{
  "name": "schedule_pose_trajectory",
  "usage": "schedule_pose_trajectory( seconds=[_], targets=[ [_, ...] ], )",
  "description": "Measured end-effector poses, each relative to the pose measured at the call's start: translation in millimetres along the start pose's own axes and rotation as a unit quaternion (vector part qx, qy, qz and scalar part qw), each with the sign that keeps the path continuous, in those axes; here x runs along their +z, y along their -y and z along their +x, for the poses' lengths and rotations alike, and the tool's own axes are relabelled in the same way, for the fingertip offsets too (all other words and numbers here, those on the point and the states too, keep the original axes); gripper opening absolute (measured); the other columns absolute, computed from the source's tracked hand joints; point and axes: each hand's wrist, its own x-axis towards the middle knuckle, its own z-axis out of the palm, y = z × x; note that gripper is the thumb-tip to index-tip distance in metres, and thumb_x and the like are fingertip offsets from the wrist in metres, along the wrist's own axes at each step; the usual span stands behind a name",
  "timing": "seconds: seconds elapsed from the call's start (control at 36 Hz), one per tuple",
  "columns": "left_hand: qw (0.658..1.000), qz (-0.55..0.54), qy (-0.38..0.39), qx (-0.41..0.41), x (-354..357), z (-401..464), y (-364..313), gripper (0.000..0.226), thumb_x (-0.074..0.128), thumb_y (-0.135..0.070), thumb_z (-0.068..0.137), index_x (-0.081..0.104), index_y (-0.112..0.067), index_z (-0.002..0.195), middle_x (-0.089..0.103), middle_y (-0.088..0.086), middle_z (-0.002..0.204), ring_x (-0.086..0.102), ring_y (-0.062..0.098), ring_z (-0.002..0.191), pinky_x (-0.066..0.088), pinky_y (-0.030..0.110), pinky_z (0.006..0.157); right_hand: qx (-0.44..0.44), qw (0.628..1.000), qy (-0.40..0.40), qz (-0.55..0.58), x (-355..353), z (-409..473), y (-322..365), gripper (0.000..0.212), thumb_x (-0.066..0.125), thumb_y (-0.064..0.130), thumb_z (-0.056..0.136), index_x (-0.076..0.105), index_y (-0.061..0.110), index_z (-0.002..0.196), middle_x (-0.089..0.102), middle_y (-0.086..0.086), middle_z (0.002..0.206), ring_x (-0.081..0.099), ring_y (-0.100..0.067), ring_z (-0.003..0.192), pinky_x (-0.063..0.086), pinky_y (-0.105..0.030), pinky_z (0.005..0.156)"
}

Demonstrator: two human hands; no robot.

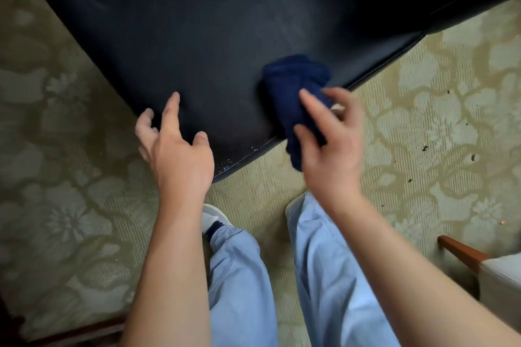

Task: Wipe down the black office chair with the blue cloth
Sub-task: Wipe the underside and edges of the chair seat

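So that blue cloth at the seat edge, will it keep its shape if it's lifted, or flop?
Likely floppy: the blue cloth is bunched, with an end drooping over the black chair's front edge. Probably light, since the right hand holds it with a few fingers. It probably won't slide off by itself, though that's a guess.

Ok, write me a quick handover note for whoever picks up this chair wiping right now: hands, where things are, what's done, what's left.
Left hand: open, fingers spread, at the near corner of the black chair; whether it touches the seat is hard to tell.
Right hand: holds the bunched blue cloth, which lies over the seat's near edge.
Done: unclear; faint streaks show on the seat, but no clearly finished area.
Left: pale specks along the front seam near the left hand, then the rest of the seat. Other chair parts are out of view, so check them.
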Motion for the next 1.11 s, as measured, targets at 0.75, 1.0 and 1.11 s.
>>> schedule_pose_trajectory(
  seconds=[0.75,1.0,1.11],
  targets=[
    [0.995,0.063,0.071,0.029,-6,-4,14,0.066,0.052,-0.022,0.101,0.024,-0.048,0.154,0.011,0.005,0.164,0.031,0.035,0.136,0.03,0.036,0.11,0.058,0.996,0.035,0.051,58,-66,35,0.05,0.07,0.007,0.084,0.063,0.022,0.132,0.043,-0.007,0.126,0.054,-0.029,0.11,0.046,-0.041,0.099],
    [0.994,0.048,0.093,0.043,-18,-7,28,0.065,0.045,-0.009,0.101,0.032,-0.051,0.15,0.009,-0.006,0.165,0.027,0.03,0.144,0.019,0.013,0.089,0.093,0.992,-0.084,0.034,28,-42,24,0.054,0.07,0.001,0.084,0.058,0.01,0.136,0.041,-0.008,0.123,0.041,0.015,0.108,0.029,-0.005,0.102],
    [0.993,0.051,0.09,0.057,-15,-10,29,0.069,0.042,-0.004,0.099,0.031,-0.048,0.152,0.011,-0.003,0.164,0.033,0.027,0.134,0.012,0.004,0.08,0.143,0.987,-0.052,0.045,33,-34,14,0.071,0.071,0.006,0.084,0.042,0.014,0.149,0.035,-0.006,0.128,0.04,-0.005,0.117,0.023,0.001,0.103]
  ],
)
